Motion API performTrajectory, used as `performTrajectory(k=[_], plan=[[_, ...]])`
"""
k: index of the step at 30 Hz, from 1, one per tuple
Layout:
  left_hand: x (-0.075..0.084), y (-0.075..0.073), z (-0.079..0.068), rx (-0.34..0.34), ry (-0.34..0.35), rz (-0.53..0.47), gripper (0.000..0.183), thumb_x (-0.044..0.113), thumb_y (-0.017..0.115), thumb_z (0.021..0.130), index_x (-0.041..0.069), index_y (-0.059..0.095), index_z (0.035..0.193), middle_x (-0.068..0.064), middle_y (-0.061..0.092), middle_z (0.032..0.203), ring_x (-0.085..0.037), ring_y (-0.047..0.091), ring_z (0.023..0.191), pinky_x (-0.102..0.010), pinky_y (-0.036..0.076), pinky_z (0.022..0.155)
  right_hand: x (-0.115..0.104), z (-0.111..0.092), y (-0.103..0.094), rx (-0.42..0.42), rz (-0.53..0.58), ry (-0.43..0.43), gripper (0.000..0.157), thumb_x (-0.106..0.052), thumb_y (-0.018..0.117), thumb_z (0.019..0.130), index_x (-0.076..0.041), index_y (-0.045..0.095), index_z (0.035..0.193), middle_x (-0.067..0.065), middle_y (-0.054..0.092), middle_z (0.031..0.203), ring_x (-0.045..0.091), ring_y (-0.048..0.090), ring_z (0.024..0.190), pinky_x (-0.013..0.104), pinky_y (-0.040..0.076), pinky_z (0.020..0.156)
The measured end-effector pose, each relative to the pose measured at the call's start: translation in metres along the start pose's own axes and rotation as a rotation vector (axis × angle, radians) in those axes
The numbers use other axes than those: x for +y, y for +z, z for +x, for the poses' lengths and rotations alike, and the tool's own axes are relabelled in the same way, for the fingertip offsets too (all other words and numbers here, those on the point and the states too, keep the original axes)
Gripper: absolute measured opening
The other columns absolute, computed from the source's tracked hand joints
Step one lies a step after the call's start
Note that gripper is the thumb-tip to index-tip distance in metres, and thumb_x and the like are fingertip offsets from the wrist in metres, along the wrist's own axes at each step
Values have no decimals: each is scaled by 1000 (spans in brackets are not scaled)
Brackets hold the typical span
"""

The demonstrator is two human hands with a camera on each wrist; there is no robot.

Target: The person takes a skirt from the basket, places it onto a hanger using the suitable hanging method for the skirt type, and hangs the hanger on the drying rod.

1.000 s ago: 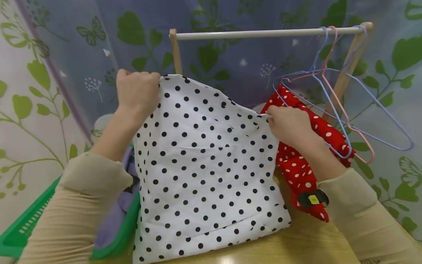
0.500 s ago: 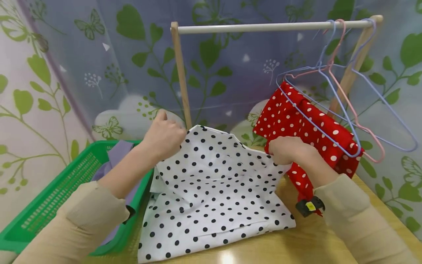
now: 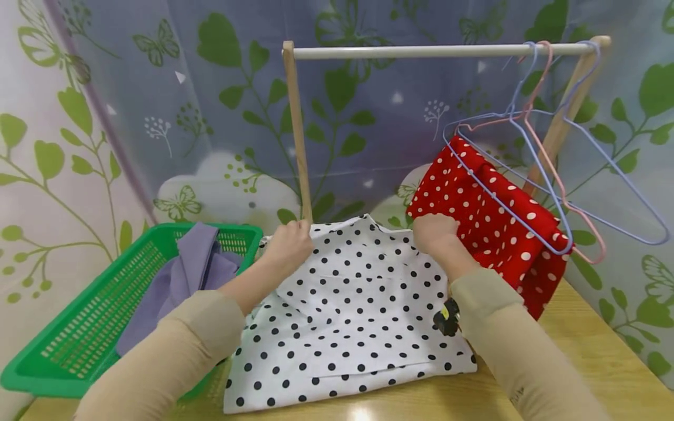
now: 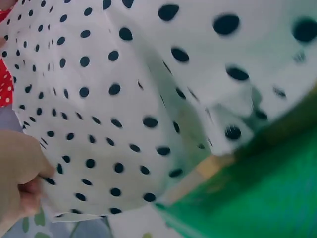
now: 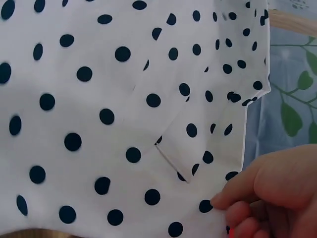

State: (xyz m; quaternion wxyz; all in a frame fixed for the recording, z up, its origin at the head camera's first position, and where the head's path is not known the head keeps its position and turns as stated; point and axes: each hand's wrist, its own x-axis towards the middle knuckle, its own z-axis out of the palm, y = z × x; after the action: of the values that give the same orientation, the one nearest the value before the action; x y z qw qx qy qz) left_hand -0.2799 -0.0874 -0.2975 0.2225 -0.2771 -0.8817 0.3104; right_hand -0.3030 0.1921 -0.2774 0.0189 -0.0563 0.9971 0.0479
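A white cloth with black polka dots (image 3: 358, 304) lies partly on the wooden table, its far edge lifted. At the far left corner my left hand (image 3: 291, 242) grips that edge; in the left wrist view, the thumb and curled fingers of this hand (image 4: 22, 178) pinch it. My right hand (image 3: 434, 234) holds the far right corner. Seen from the right wrist, the thumb of this hand (image 5: 272, 198) presses on the cloth's edge with fingers curled beneath. Shallow creases cross the cloth (image 5: 124, 99), and a short folded seam shows near the right thumb.
Left of the cloth stands a green basket (image 3: 68, 333) with a purple cloth (image 3: 184, 269) inside. A rack with a white rail (image 3: 400, 52) stands behind. Blue and pink hangers (image 3: 544, 158) hang at its right end, with a red white-dotted cloth (image 3: 463, 193) beside my right hand.
Both hands have come down, lowering the polka-dot cloth from nearly upright onto the table. The left hand has also moved right, and more of the basket and purple cloth shows.
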Motion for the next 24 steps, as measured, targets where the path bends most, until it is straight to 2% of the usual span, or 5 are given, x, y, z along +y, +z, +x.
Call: performTrajectory(k=[5,10,13,19,24], plan=[[15,9,6,-125,-174,-283,26,0,58,87,-8,61,111,-23,55,104,-26,61,77,-27,53,58,-2,4,13,-35,52,20,16,-7,56,85,3,61,97,14,58,79,29,55,75,42,49,71],[25,13,-1,-255,-157,-386,49,9,50,93,-8,35,136,-29,38,134,-29,60,90,-29,52,65,-13,-6,22,-95,163,-69,27,-11,56,86,2,57,109,13,59,87,28,53,78,43,47,73],[32,3,-14,-293,-120,-430,53,20,52,94,-1,35,139,-26,33,140,-32,55,104,-34,51,78,-29,-25,22,-50,167,-201,31,-16,56,88,1,56,114,9,62,88,22,56,73,37,49,65],[52,-44,-52,-234,123,-480,27,35,59,89,10,65,96,-2,59,87,-15,56,78,-28,48,68,-43,-87,34,125,159,-429,20,-19,62,86,-8,64,104,-1,64,75,10,53,58,27,45,53],[78,-56,-94,-32,361,-455,29,43,61,85,17,60,72,8,47,61,-8,42,55,-21,33,51,-28,-119,58,-23,196,-390,30,-29,70,81,-10,64,104,0,64,93,14,58,78,34,51,69]])
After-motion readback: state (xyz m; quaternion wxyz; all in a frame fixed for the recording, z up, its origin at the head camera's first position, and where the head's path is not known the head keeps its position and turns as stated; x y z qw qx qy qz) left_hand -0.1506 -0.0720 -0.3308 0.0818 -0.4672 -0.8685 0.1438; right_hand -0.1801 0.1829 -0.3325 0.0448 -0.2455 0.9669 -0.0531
